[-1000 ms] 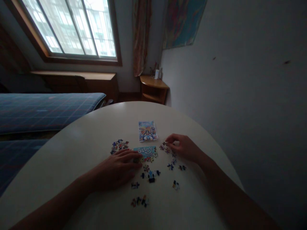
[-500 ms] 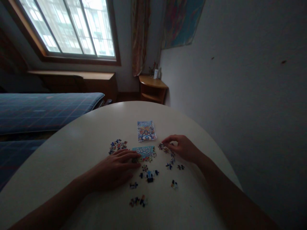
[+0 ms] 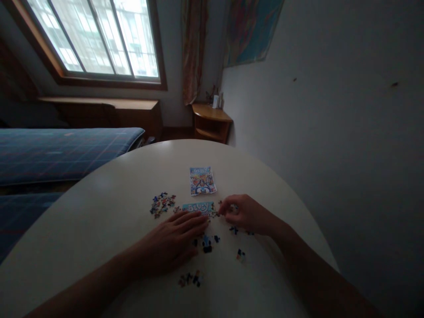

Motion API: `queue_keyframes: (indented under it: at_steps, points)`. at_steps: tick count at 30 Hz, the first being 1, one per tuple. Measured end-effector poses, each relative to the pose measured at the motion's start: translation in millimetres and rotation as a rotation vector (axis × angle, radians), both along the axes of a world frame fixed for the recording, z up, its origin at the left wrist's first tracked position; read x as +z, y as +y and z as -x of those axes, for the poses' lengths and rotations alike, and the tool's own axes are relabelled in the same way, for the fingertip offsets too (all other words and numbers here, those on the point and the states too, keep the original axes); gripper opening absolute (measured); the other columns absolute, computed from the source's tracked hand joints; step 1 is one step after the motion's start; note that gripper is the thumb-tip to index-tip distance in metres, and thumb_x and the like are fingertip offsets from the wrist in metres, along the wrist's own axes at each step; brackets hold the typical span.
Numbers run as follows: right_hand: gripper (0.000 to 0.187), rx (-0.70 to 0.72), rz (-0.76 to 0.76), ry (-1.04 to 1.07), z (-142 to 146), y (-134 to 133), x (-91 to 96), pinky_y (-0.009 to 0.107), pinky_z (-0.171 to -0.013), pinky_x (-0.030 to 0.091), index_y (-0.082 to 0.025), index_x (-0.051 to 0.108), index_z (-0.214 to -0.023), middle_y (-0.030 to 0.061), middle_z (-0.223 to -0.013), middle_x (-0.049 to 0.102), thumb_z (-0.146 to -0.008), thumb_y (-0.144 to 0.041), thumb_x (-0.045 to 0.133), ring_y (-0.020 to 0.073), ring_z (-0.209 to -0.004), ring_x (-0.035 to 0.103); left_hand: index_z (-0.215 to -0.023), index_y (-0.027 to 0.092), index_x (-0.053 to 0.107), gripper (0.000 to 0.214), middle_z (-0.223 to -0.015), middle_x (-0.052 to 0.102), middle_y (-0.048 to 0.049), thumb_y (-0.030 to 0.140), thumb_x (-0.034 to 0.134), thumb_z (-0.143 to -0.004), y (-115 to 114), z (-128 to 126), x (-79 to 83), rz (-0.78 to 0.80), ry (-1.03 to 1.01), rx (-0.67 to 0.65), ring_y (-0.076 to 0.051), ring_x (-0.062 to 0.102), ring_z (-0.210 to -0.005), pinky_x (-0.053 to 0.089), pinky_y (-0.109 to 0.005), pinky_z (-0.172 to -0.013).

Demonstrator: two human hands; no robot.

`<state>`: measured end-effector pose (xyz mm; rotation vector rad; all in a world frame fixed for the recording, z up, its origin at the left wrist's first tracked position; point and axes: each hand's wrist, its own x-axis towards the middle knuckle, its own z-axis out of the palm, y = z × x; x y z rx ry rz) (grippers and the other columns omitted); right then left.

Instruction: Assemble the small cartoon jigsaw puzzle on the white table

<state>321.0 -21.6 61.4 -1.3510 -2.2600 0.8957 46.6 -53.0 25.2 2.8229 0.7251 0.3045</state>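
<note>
My left hand [image 3: 175, 234] lies flat with fingers stretched out, over the lower part of a joined blue jigsaw section [image 3: 198, 206] with lettering. My right hand [image 3: 243, 214] has thumb and forefinger pinched at that section's right edge, on a small puzzle piece [image 3: 217, 214] mostly hidden by the fingertips. Below the fingers of my left hand is a joined blue and dark cluster [image 3: 207, 243]. Loose pieces [image 3: 233, 230] lie under and beside my right hand, and a small joined bit [image 3: 240, 255] sits nearer me. Several more pieces [image 3: 191, 278] lie at the front.
A colourful printed packet [image 3: 202, 181] lies behind the jigsaw section. To the left is a pile of loose pieces [image 3: 162, 204]. All this rests on a round white table [image 3: 139, 176], with a plaid mattress [image 3: 66, 154] to its left and a wall [image 3: 314, 132] to its right.
My right hand has moved slightly left and nearer me, from the loose pieces to the section's right edge. My left hand has slid right, covering more of the section and a piece below.
</note>
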Motion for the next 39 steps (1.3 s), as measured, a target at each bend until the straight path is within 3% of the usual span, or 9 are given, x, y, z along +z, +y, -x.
queue_keyframes:
  at_steps: [10,15,22,31,39]
  points:
    - [0.008,0.083,0.023,-0.019,-2.4,-1.4,-4.0,0.024,-0.07,0.047,-0.018,0.071,-0.086,0.0017,-0.083,0.072,-0.08,-0.019,0.067,0.0143,-0.075,0.065,-0.154,0.026,0.025,0.058,-0.16,0.031,-0.0043,0.04,0.045,-0.102,1.0,-0.1,1.5,0.073,0.065,-0.032,-0.026,0.03,-0.146,0.023,-0.05,-0.121]
    - [0.009,0.079,0.007,-0.019,2.5,-2.9,-6.7,0.026,-0.072,0.048,-0.018,0.07,-0.089,0.0024,-0.084,0.072,-0.081,-0.019,0.067,0.015,-0.076,0.066,-0.154,0.026,0.025,0.06,-0.158,0.035,-0.0059,0.038,0.048,-0.101,1.0,0.1,-0.8,0.066,-0.007,-0.044,-0.026,0.035,-0.144,0.024,-0.049,-0.12]
    - [0.014,0.065,-0.053,-0.065,10.4,-4.9,-6.4,0.025,-0.07,0.048,-0.017,0.073,-0.092,0.0041,-0.085,0.073,-0.08,-0.015,0.066,0.0147,-0.074,0.067,-0.153,0.024,0.029,0.058,-0.159,0.033,-0.0061,0.038,0.049,-0.1,0.9,-1.2,1.4,0.075,0.057,-0.032,-0.027,0.034,-0.144,0.025,-0.051,-0.12]
    - [0.005,0.087,-0.132,-0.158,12.5,-1.8,-10.0,0.023,-0.067,0.044,-0.018,0.074,-0.081,0.0025,-0.077,0.07,-0.08,-0.017,0.069,0.0131,-0.069,0.062,-0.153,0.024,0.029,0.057,-0.158,0.035,-0.0068,0.037,0.047,-0.101,0.7,-1.0,2.4,0.066,0.025,-0.044,-0.027,0.035,-0.144,0.024,-0.049,-0.12]
    - [0.016,0.099,-0.22,-0.15,14.5,-2.1,-13.5,0.025,-0.073,0.047,-0.021,0.075,-0.096,0.0025,-0.084,0.07,-0.08,-0.019,0.071,0.0142,-0.075,0.063,-0.152,0.023,0.032,0.058,-0.156,0.038,-0.0092,0.036,0.051,-0.099,-0.6,-0.3,-0.1,0.046,-0.013,-0.03,-0.028,0.04,-0.141,0.025,-0.047,-0.121]
